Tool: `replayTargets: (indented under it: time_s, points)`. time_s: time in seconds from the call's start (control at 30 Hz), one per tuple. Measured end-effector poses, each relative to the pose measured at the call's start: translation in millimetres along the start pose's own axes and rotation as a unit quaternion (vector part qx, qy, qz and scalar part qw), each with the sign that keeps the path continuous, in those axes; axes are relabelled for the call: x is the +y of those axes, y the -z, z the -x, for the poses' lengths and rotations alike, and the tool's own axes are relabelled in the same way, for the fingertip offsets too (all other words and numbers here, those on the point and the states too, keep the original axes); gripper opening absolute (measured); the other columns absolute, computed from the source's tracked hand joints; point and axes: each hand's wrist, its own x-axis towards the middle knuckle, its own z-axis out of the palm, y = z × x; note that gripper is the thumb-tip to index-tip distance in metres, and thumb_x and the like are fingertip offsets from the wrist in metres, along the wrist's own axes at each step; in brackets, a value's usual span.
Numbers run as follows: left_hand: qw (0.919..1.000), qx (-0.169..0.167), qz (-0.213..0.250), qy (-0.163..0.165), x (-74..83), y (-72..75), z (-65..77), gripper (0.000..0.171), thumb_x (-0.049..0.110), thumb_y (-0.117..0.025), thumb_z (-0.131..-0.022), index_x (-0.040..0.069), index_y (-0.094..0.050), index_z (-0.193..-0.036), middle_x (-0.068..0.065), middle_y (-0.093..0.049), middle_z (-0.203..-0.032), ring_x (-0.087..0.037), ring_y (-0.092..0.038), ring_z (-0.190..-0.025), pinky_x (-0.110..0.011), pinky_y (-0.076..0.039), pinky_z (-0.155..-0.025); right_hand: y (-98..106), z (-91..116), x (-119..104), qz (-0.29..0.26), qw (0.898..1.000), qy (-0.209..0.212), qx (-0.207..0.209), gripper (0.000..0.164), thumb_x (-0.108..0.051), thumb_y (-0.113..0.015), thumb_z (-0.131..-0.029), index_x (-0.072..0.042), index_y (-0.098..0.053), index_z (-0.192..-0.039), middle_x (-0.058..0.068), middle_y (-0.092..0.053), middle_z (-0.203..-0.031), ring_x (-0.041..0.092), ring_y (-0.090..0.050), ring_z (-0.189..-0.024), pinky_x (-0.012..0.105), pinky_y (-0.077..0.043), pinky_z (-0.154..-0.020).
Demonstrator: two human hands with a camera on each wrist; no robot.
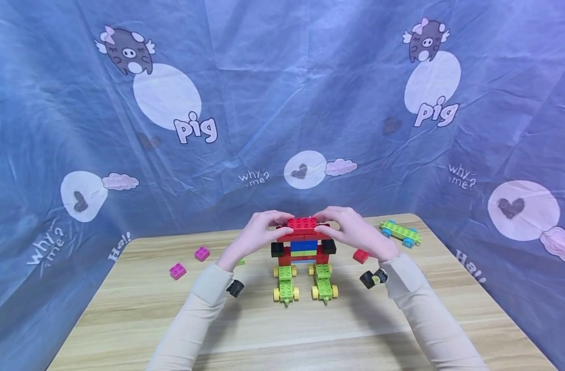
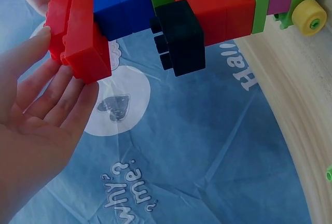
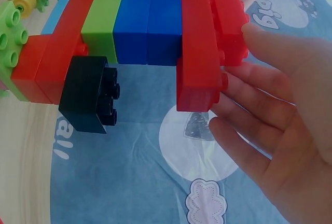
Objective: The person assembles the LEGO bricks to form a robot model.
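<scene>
A tower of toy building bricks stands on two lime-green wheeled bases [image 1: 285, 288] with yellow wheels. Its top is a red brick [image 1: 302, 223], seated on a wider red layer [image 2: 85, 37]. Below come blue bricks [image 3: 148, 22], lime-green ones, and red ones, with a black brick [image 1: 277, 250] jutting out on either side. My left hand [image 1: 259, 232] holds the top red brick at its left end, thumb on the near side and fingers behind. At the right end, my right hand [image 1: 354, 234] grips the same brick in like manner, its lower fingers spread beside the layer beneath.
Two magenta bricks [image 1: 178, 271] lie on the left of the wooden table [image 1: 125, 319]. A black piece [image 1: 235, 288] is by the left sleeve. On the right are black pieces [image 1: 373, 279], a red brick [image 1: 361, 255] and a green wheeled base [image 1: 400, 233]. Printed blue cloth surrounds the table.
</scene>
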Motion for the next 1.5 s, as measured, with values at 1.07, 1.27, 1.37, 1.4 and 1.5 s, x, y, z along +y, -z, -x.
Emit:
replayTargets:
  time_s: [1.07, 1.27, 1.37, 1.4, 1.5]
  points:
    - [0.9999, -0.008, -0.012, 0.002, 4.0, -2.7, 0.8, 0.035, 0.031, -0.069, -0.084, 0.016, -0.067, -0.115, 0.0, -0.069, -0.107, -0.01, -0.065, -0.093, -0.03, -0.055, -0.085, 0.4, 0.7, 4.2, -0.003, 1.0, 0.012, -0.005, 0.032, -0.034, -0.065, -0.087, -0.017, -0.066, -0.114, -0.005, -0.069, -0.102, 0.004, -0.061, -0.084, 0.021, -0.054, -0.072]
    - [0.9999, -0.002, -0.012, 0.0, 4.4, -2.3, 0.1, 0.034, 0.031, -0.07, -0.083, 0.016, -0.067, -0.114, 0.0, -0.069, -0.107, -0.01, -0.065, -0.093, -0.03, -0.055, -0.084, 1.2, -1.2, 3.3, 0.001, 1.0, 0.016, -0.004, 0.03, -0.032, -0.065, -0.087, -0.017, -0.067, -0.113, -0.005, -0.069, -0.102, 0.004, -0.061, -0.084, 0.02, -0.054, -0.071]
    - [1.0, 0.001, -0.006, -0.002, 5.0, -1.2, -0.2, 0.033, 0.03, -0.071, -0.083, 0.016, -0.068, -0.113, 0.0, -0.07, -0.106, -0.011, -0.065, -0.092, -0.031, -0.055, -0.085, 1.5, -1.8, 3.3, 0.0, 1.0, 0.014, -0.005, 0.03, -0.032, -0.065, -0.087, -0.017, -0.067, -0.113, -0.005, -0.069, -0.102, 0.005, -0.061, -0.084, 0.021, -0.054, -0.071]
    - [1.0, 0.001, -0.004, -0.001, 5.2, -0.9, -0.3, 0.033, 0.03, -0.071, -0.083, 0.017, -0.068, -0.113, 0.0, -0.07, -0.106, -0.011, -0.065, -0.092, -0.031, -0.055, -0.085, 1.6, -1.8, 3.3, -0.002, 1.0, 0.013, -0.005, 0.031, -0.032, -0.066, -0.086, -0.018, -0.067, -0.113, -0.005, -0.069, -0.102, 0.005, -0.061, -0.084, 0.021, -0.054, -0.072]
    - [1.0, -0.001, -0.001, 0.0, 4.9, -0.5, -0.6, 0.033, 0.03, -0.071, -0.082, 0.018, -0.068, -0.112, 0.001, -0.07, -0.106, -0.011, -0.065, -0.093, -0.031, -0.055, -0.087, 1.9, -1.6, 3.3, -0.005, 1.0, 0.005, -0.009, 0.032, -0.032, -0.067, -0.085, -0.019, -0.066, -0.114, -0.006, -0.069, -0.102, 0.005, -0.062, -0.086, 0.022, -0.055, -0.074]
